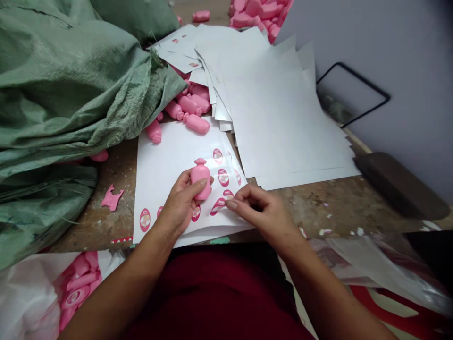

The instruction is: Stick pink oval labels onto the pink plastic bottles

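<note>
My left hand (182,198) is closed round a small pink plastic bottle (200,175), its narrow neck pointing away from me. The bottle is over a white sticker sheet (170,163) printed with oval pink labels. Between the thumb and fingertips of my right hand (260,205) is an oval sticker (217,206), tilted and apart from the bottle. Other oval labels, such as one label (223,177), lie on the sheet's right side and along its near edge. Part of the sheet is hidden under my left hand.
Several pink bottles (197,123) lie at the sheet's far edge. A green woven sack (71,85) bulges over the left side. Stacked white sheets (279,118) cover the right. A pink plastic scrap (112,197) lies left. Below the table edge, a white bag (28,293) holds pink bottles.
</note>
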The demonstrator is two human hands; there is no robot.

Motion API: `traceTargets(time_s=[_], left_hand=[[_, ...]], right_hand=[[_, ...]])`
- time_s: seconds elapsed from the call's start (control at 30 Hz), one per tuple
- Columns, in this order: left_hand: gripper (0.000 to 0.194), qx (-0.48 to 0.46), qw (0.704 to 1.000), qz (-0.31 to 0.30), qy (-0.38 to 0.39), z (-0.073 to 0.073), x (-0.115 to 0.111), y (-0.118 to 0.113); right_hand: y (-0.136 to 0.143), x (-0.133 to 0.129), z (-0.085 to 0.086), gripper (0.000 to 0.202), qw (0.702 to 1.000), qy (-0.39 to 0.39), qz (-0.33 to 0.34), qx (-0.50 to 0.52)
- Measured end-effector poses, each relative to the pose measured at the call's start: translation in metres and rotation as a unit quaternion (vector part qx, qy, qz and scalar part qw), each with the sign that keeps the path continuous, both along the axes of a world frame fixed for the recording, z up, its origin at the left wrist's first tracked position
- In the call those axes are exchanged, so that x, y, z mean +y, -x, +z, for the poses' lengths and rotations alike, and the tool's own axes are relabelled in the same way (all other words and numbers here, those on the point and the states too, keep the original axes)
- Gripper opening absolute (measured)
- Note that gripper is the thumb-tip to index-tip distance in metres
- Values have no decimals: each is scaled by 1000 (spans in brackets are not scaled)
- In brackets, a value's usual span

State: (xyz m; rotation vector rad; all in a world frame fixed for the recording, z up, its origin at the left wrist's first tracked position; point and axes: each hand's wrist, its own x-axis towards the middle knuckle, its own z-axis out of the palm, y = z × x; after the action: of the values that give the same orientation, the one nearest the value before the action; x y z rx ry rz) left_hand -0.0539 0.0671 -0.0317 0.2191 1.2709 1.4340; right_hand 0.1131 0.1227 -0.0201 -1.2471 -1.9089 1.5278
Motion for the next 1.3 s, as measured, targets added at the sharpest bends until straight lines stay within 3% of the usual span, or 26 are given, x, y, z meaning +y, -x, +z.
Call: traceTargets(time_s=[0.07, 0.2, 0.3, 0.43, 0.9, 1.3], left_hand=[[33, 6, 1000, -7, -11, 1, -2, -1], [38, -20, 999, -34, -19, 10, -7, -8], [34, -94, 993, -62, -40, 19, -13, -15], [47, -129, 987, -78, -53, 25, -19, -19], [58, -82, 993, -66, -57, 28, -20, -21], [46, -66, 993, -75, -61, 24, -23, -22]], right_hand=[[-2, 2, 9, 32, 997, 47, -21, 52], [0, 4, 17, 23, 996, 54, -16, 70], [4, 3, 18, 20, 997, 50, -2, 66], [6, 4, 15, 21, 998, 36, 1, 58], [10, 7, 12, 29, 992, 79, 0, 97], [11, 7, 10, 33, 991, 89, -8, 96]])
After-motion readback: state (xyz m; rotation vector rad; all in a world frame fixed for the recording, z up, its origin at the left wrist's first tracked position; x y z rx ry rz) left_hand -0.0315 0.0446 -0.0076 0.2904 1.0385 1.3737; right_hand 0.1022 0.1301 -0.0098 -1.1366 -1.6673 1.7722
